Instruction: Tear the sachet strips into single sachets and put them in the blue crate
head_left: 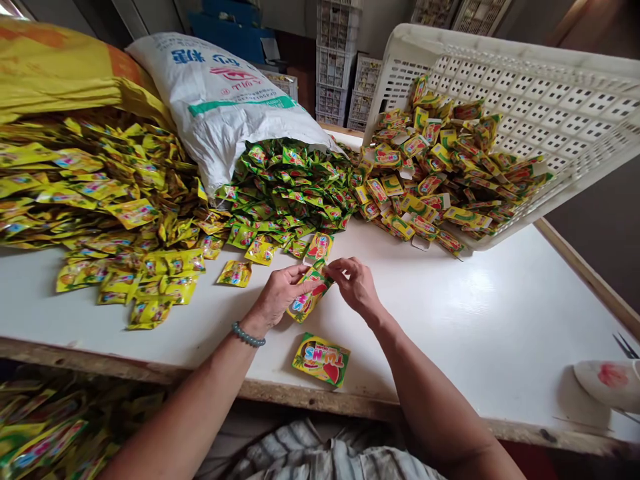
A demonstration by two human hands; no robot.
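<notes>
My left hand (pixel 278 295), with a beaded bracelet at the wrist, grips a small yellow-and-green printed box (pixel 304 301) between thumb and fingers. At the box's far end, my right hand (pixel 356 285) is closed in a pinch on its edge or flap; exactly what lies between the fingertips is hidden. Another printed box (pixel 323 360) lies flat near the table's front edge, below my hands. Just beyond them rests a third box (pixel 319 247). A few loose yellow sachets (pixel 235 273) lie to the left of my left hand.
Green sachets (pixel 290 190) spill from a white sack (pixel 225 87). Yellow sachets (pixel 135 213) heap at the left, under a yellow sack (pixel 60 63). A tipped white basket (pixel 530 87) holds many small boxes (pixel 425 180). A white cup (pixel 607 383) lies at the right edge.
</notes>
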